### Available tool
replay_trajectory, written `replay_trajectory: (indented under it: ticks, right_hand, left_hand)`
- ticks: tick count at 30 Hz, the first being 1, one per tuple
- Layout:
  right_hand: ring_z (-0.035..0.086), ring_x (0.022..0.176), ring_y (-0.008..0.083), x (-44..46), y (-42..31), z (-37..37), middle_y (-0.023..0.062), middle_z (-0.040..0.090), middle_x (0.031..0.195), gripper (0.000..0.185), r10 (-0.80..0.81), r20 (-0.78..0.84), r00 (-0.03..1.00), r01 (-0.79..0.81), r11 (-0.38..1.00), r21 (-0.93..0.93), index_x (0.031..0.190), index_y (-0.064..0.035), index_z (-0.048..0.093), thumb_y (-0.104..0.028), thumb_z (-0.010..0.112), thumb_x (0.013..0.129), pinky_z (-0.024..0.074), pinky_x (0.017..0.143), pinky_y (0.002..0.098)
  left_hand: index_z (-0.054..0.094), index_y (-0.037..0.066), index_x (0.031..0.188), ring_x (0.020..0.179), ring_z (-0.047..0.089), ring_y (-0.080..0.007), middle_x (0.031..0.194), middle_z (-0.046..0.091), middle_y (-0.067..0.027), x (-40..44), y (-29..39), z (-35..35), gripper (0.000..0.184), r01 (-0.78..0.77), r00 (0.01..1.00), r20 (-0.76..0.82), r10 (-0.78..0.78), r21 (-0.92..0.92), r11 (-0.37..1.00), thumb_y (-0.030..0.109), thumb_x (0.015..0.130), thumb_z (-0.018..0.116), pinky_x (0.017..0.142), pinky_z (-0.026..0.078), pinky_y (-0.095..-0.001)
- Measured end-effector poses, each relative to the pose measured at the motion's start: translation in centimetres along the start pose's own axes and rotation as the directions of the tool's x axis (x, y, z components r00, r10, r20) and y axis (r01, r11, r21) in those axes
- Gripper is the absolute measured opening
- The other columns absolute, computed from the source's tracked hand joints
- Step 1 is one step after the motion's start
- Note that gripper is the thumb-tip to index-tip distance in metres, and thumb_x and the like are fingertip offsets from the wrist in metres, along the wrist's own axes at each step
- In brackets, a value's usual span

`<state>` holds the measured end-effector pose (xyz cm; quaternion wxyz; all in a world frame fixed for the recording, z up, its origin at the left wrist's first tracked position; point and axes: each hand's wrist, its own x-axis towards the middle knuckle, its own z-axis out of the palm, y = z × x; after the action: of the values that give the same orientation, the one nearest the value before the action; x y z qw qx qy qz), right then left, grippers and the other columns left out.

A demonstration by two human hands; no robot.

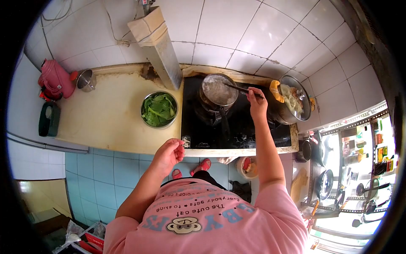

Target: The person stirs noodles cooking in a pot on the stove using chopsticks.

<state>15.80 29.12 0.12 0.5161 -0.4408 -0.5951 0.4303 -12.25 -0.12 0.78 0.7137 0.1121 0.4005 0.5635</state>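
Observation:
My right hand (256,101) is closed on dark chopsticks (239,88), whose tips reach into a saucepan (219,89) of bubbling, whitish liquid on the black stove (192,135). The pan's dark handle (225,125) points toward me. My left hand (170,152) hangs just in front of the counter edge with its fingers curled; whether anything is in them is too small to tell. Beyond that hand, a metal bowl (145,120) of green leaves (159,109) rests on the counter, left of the stove.
A large lidded pot (284,113) with an orange cloth (277,91) stands right of the saucepan. A metal duct (163,63) rises behind the counter (105,114). At the far left are a pink kettle (58,80), a metal cup (86,80) and a green container (49,118).

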Motion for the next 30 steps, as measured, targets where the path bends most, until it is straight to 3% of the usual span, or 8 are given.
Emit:
replay_trajectory:
  ticks: [5,12,15,21,25,27,28,30]
  right_hand:
    - [0.06,0.087,0.0097,-0.6,1.0,1.4,0.0035,0.065,0.093,0.022,-0.041,0.057,0.998,0.036,0.996,0.083,0.112,-0.0019,0.066,-0.017,0.063,0.097,0.0481,0.079,0.0246]
    - [0.062,0.085,0.0111,-1.2,-1.4,1.6,0.0035,0.066,0.09,0.02,0.004,0.15,0.989,0.024,0.983,-0.184,0.104,-0.001,0.065,-0.019,0.064,0.096,0.0497,0.077,0.0258]
    - [0.062,0.084,0.011,-2.5,-4.2,1.0,0.0051,0.065,0.092,0.018,-0.072,0.088,0.993,0.068,0.996,0.057,0.105,0.0011,0.063,-0.015,0.061,0.097,0.0507,0.074,0.0254]
    - [0.061,0.087,0.0106,-5.5,-6.2,-0.2,0.0061,0.064,0.095,0.014,-0.135,0.027,0.991,0.137,0.985,-0.101,0.106,0.0013,0.063,-0.007,0.061,0.096,0.0506,0.079,0.0243]
    - [0.063,0.092,0.0158,-7.5,-8.7,1.0,0.0091,0.065,0.096,0.013,-0.346,-0.051,0.937,0.327,0.919,-0.22,0.106,0.0003,0.064,-0.002,0.062,0.093,0.0507,0.076,0.0248]
    - [0.065,0.089,0.0193,-7.9,-8.8,1.0,0.0114,0.065,0.097,0.014,-0.403,0.085,0.911,0.406,0.846,-0.345,0.105,-0.0005,0.064,-0.001,0.063,0.091,0.0513,0.076,0.0264]
    - [0.066,0.087,0.0225,-8.0,-8.2,0.6,0.0133,0.065,0.099,0.014,-0.235,0.124,0.964,0.266,0.874,-0.408,0.104,-0.0011,0.064,0.0,0.064,0.09,0.0519,0.077,0.0278]
    - [0.066,0.084,0.0225,-8.6,-8.1,0.8,0.0131,0.066,0.098,0.014,-0.314,0.059,0.948,0.312,0.869,-0.384,0.103,-0.0012,0.064,0.0,0.064,0.09,0.0517,0.075,0.0277]
  left_hand:
    - [0.059,0.012,0.104,0.075,0.056,-0.0118,0.084,0.061,0.0007,0.0,-0.1,-0.2,0.016,0.002,1.0,-0.002,-0.002,-0.004,1.0,0.024,0.096,0.053,0.07,0.045,-0.0284]
    - [0.059,0.012,0.104,0.075,0.055,-0.0118,0.084,0.061,0.0005,-0.1,0.0,-0.1,0.016,0.001,1.0,-0.008,-0.001,0.0,1.0,0.024,0.096,0.053,0.07,0.045,-0.0282]
    - [0.059,0.012,0.104,0.075,0.055,-0.0121,0.084,0.061,0.0005,-0.1,0.0,-0.4,0.016,0.0,1.0,-0.022,0.0,-0.008,1.0,0.023,0.096,0.053,0.07,0.045,-0.0285]
    - [0.059,0.012,0.103,0.075,0.055,-0.0127,0.084,0.061,0.0004,-0.2,0.0,-0.2,0.015,0.0,1.0,-0.008,0.0,-0.018,1.0,0.023,0.096,0.053,0.069,0.045,-0.0289]
    - [0.06,0.011,0.103,0.075,0.055,-0.0128,0.084,0.061,0.0004,-0.1,-0.1,-0.2,0.016,-0.001,1.0,0.005,0.001,-0.016,1.0,0.024,0.096,0.053,0.069,0.045,-0.029]
    - [0.06,0.011,0.103,0.075,0.055,-0.0128,0.084,0.061,0.0004,0.0,-0.4,-0.3,0.016,0.0,1.0,0.024,0.0,-0.011,1.0,0.024,0.096,0.053,0.069,0.045,-0.0291]
    - [0.06,0.011,0.104,0.075,0.055,-0.0129,0.084,0.061,0.0003,0.1,-0.5,-0.4,0.016,0.005,1.0,0.023,-0.005,-0.011,1.0,0.024,0.096,0.053,0.069,0.045,-0.0292]
    - [0.06,0.011,0.104,0.075,0.055,-0.013,0.084,0.061,0.0002,0.3,-0.3,-0.3,0.016,0.004,1.0,0.027,-0.003,-0.008,1.0,0.024,0.096,0.053,0.069,0.045,-0.0292]
